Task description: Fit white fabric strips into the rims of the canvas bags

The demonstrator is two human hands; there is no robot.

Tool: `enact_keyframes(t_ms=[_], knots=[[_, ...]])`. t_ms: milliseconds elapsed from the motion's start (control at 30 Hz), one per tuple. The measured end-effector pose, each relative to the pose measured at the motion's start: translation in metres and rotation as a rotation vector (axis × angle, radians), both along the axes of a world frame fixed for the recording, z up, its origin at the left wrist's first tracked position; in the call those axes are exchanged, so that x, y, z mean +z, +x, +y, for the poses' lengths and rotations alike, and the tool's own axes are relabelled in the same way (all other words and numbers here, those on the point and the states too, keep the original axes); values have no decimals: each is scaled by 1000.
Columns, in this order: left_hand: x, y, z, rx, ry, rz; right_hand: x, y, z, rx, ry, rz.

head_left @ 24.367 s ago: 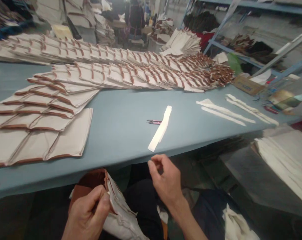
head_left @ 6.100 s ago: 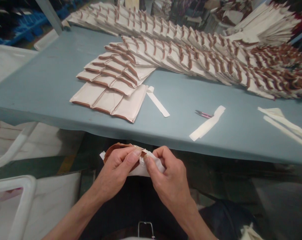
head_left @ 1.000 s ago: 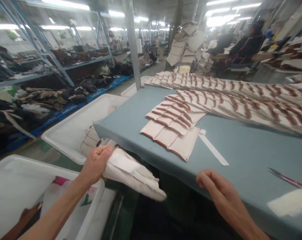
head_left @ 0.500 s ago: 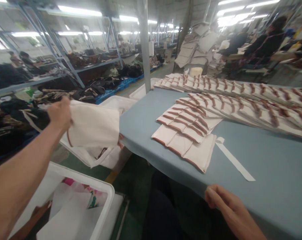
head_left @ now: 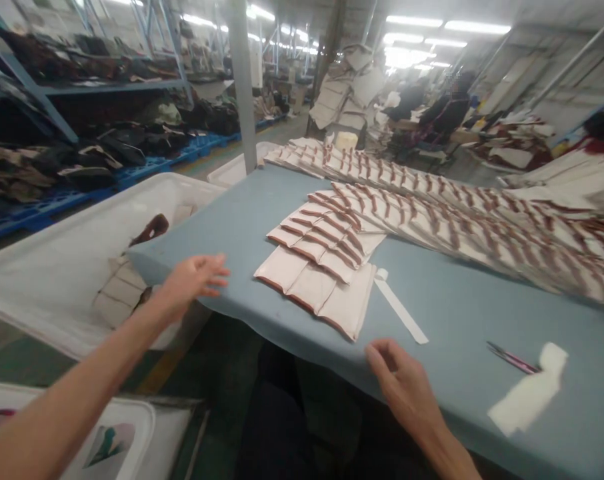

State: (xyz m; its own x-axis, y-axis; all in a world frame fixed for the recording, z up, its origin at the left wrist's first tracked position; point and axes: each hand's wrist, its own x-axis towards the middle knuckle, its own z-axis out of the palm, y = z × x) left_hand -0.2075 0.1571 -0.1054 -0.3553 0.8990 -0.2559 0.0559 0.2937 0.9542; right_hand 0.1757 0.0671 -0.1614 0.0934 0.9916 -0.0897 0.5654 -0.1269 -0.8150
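Observation:
My left hand (head_left: 196, 279) hangs over the table's left corner, fingers spread and holding nothing. Below and left of it, cream fabric (head_left: 119, 293) lies inside a large white bin (head_left: 57, 267). At the table's front edge my right hand (head_left: 399, 373) is loosely curled, thumb near the fingertips, with nothing visible in it. Just beyond it lies a small overlapping stack of cream fabric panels (head_left: 327, 293) with brown-bound edges and stitched pockets. To the right of that stack rests a white strip (head_left: 402, 310).
Long overlapping rows of similar panels (head_left: 432, 220) run along the blue-grey table (head_left: 207, 220). Small snips (head_left: 515, 358) lie by a white roll of tape (head_left: 532, 393) at the right. A metal post (head_left: 245, 87) rises at the far left corner. Another white bin (head_left: 142, 427) stands lower left.
My left hand has let go of the cream fabric piece it held out over the bins and moved back toward the table. The view has turned right, bringing in the snips and tape roll.

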Motion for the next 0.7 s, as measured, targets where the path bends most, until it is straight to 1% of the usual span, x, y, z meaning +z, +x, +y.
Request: enact_keyframes(t_ms=[33, 67, 100, 133, 200, 267, 333, 400, 500, 567, 600, 633, 700], knots=[[-15, 26, -10, -84, -74, -99, 0, 3, 4, -47, -14, 26], [-28, 50, -21, -148, -121, -191, -1, 6, 8, -84, -36, 50], [-37, 71, -30, -185, -142, -270, -2, 9, 12, -108, -60, 72], [-43, 89, -36, -201, -141, -343, -4, 11, 15, -119, -86, 91], [-49, 116, -42, -206, -125, -466, -7, 12, 22, -126, -143, 139], [-51, 135, -39, -169, -99, -544, -10, 10, 31, -132, -197, 195], [-54, 148, -29, -99, -74, -581, -12, 6, 42, -123, -234, 244], [-59, 161, -18, -15, -63, -589, -14, 2, 53, -101, -250, 282], [-68, 177, -1, 86, -60, -540, -16, -4, 64, -64, -219, 313], [-67, 183, 9, 135, -20, -476, -18, -5, 65, -38, -186, 317], [-63, 183, 13, 153, 20, -445, -19, -4, 65, -29, -172, 316], [-56, 181, 16, 163, 67, -418, -21, -2, 64, -26, -161, 315], [-36, 171, 20, 153, 166, -381, -25, 3, 64, -48, -137, 322]])
